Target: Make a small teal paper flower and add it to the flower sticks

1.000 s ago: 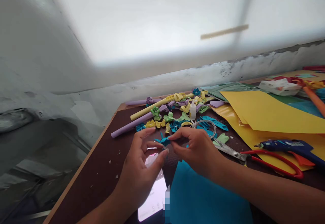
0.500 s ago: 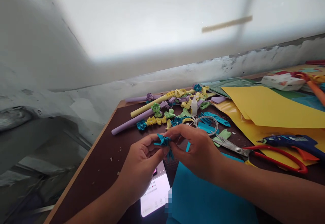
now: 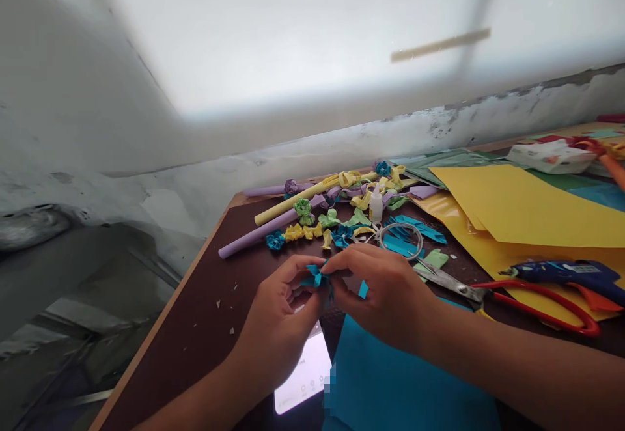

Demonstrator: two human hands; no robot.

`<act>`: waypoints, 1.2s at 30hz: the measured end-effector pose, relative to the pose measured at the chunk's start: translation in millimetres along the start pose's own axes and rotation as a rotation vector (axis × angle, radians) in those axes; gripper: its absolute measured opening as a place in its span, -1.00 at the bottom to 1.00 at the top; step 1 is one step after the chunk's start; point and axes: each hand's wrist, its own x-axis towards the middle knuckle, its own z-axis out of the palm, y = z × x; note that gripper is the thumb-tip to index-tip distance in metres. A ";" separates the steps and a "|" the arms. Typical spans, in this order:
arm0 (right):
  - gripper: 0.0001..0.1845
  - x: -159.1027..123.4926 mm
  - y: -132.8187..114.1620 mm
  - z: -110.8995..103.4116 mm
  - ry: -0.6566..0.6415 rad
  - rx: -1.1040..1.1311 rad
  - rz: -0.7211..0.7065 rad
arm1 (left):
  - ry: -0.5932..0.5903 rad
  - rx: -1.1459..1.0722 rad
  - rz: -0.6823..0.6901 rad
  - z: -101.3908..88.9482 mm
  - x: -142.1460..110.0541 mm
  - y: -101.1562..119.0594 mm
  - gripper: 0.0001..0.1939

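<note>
Between both hands is a small blue folded paper flower (image 3: 317, 276) with pointed petals. My left hand (image 3: 283, 317) pinches it from the left, thumb and fingers closed on its lower part. From the right, my right hand (image 3: 383, 294) grips its edge between thumb and forefinger. Part of the flower is hidden by the fingers. Below the hands lies a lit phone (image 3: 303, 379), partly covered by my left hand. A blue paper sheet (image 3: 405, 379) lies under my right forearm.
Scissors with red handles (image 3: 537, 301), a blue glue gun (image 3: 566, 271) and yellow sheets (image 3: 532, 209) lie to the right. A small glue bottle (image 3: 375, 205), a white wire coil (image 3: 420, 239), rolled paper tubes (image 3: 268, 230) and crumpled paper flowers (image 3: 303, 208) lie beyond the hands.
The blue paper flower has turned a little between my fingers, its petals now pointing differently. The whole view has shifted slightly, and the phone's screen content differs.
</note>
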 end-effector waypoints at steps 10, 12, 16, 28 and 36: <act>-0.86 -2.6 -3.7 3.9 0.166 0.156 -0.158 | 0.106 -0.016 0.117 3.6 -10.9 -1.7 -0.79; -0.82 -2.6 -2.2 5.1 0.169 0.146 -0.171 | 0.087 -0.097 0.087 4.2 -10.0 -0.6 -0.77; -0.70 -2.0 -0.6 5.6 0.162 0.123 -0.184 | 0.099 -0.100 0.104 4.1 -10.1 -1.8 -0.78; -0.91 3.7 -11.6 -14.6 0.146 -0.119 -0.475 | 0.173 -0.088 0.371 9.6 -18.2 -8.8 -0.83; -0.76 1.6 -4.7 -5.5 0.118 0.074 0.019 | 0.100 -0.352 0.149 -0.7 -4.8 -4.2 -0.85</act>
